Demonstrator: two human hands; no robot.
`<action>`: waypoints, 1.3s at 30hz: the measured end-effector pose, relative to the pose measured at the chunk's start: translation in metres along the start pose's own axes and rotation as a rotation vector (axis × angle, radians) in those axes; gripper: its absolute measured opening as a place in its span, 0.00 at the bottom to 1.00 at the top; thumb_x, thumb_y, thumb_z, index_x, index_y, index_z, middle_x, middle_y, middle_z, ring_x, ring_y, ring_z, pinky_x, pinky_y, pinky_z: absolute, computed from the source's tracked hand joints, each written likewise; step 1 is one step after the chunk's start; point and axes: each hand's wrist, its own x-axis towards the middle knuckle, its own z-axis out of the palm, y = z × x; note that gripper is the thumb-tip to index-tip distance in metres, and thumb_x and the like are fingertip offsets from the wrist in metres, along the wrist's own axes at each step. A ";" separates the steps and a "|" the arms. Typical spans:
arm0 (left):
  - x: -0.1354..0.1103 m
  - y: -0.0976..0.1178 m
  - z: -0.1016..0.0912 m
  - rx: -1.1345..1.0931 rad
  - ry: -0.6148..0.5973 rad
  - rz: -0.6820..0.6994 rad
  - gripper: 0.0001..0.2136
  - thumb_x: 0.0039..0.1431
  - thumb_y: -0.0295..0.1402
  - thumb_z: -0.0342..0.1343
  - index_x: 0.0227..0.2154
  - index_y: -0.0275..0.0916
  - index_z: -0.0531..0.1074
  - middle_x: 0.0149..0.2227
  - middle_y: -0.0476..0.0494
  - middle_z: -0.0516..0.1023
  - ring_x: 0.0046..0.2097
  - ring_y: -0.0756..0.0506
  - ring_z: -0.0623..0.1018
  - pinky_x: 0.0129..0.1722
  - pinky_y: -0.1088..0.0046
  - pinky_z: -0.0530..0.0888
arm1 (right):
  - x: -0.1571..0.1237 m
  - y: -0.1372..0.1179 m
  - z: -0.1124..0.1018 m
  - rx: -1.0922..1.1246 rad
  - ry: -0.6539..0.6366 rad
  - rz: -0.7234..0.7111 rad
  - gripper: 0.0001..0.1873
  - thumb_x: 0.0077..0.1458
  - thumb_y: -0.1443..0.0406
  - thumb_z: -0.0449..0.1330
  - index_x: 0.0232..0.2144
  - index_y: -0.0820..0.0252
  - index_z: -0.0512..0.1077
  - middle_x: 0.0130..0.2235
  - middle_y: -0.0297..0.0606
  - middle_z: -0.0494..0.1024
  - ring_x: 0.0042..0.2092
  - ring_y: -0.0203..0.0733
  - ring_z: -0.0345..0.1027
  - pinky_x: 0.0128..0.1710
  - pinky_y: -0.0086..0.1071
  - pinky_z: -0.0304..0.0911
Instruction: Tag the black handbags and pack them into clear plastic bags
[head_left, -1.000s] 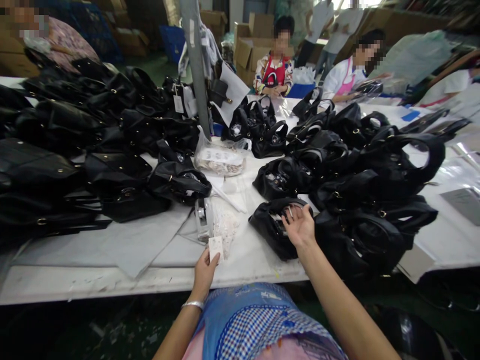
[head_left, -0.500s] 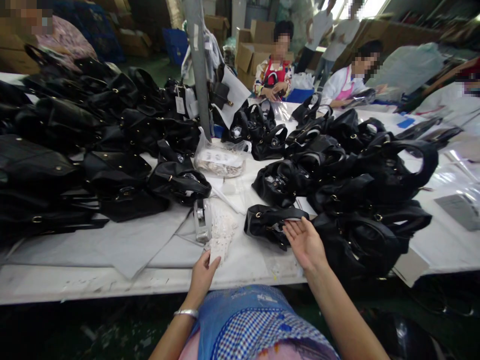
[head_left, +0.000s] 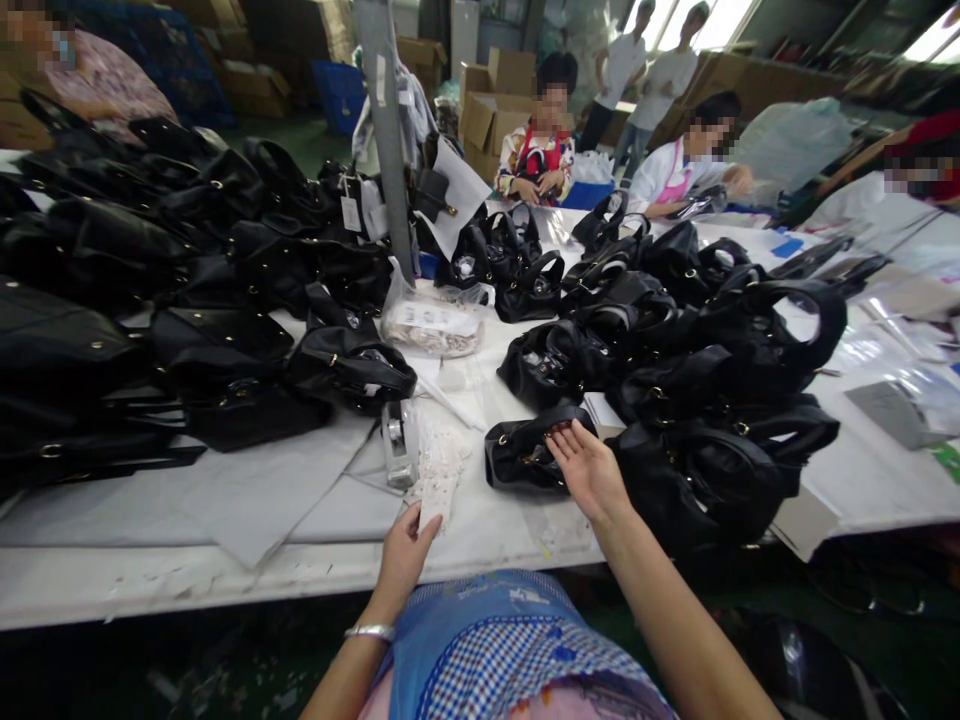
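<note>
My right hand [head_left: 589, 468] lies palm up with its fingers stretched against the side of a small black handbag [head_left: 525, 452] on the white table [head_left: 225, 500]. My left hand [head_left: 403, 552] pinches a small white paper tag [head_left: 432, 510] near the table's front edge. The tag sits at the bottom of a loose pile of white tags [head_left: 439, 460]. A tape dispenser [head_left: 399, 445] stands just left of that pile.
Piles of black handbags cover the left side [head_left: 150, 290] and the right side [head_left: 712, 380] of the table. A clear plastic bag of tags [head_left: 431, 322] lies behind, beside a grey post [head_left: 390, 130]. Several people sit and stand across the table among cardboard boxes [head_left: 487, 110].
The small black handbag has slid left toward the tag pile with my right hand against it. My left hand has kept the tag, shifting only slightly.
</note>
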 end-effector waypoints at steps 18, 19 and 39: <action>-0.029 0.034 0.026 0.310 -0.228 0.227 0.11 0.58 0.37 0.55 0.42 0.40 0.76 0.41 0.43 0.79 0.42 0.42 0.76 0.39 0.70 0.71 | -0.042 0.081 0.018 -0.462 -0.375 0.294 0.24 0.41 0.56 0.71 0.41 0.62 0.78 0.38 0.43 0.81 0.40 0.41 0.74 0.45 0.35 0.65; -0.029 0.034 0.027 0.302 -0.251 0.216 0.11 0.58 0.37 0.55 0.41 0.40 0.77 0.40 0.43 0.80 0.41 0.42 0.76 0.39 0.70 0.71 | -0.042 0.079 0.018 -0.461 -0.358 0.258 0.23 0.41 0.56 0.71 0.39 0.62 0.78 0.36 0.42 0.81 0.38 0.40 0.74 0.43 0.34 0.65; 0.035 0.079 0.060 0.197 -0.454 0.224 0.14 0.57 0.43 0.56 0.33 0.38 0.80 0.32 0.43 0.80 0.33 0.46 0.75 0.33 0.72 0.71 | -0.047 0.025 -0.020 -1.300 -0.412 -0.418 0.09 0.53 0.58 0.62 0.32 0.55 0.79 0.28 0.36 0.76 0.30 0.40 0.67 0.30 0.31 0.59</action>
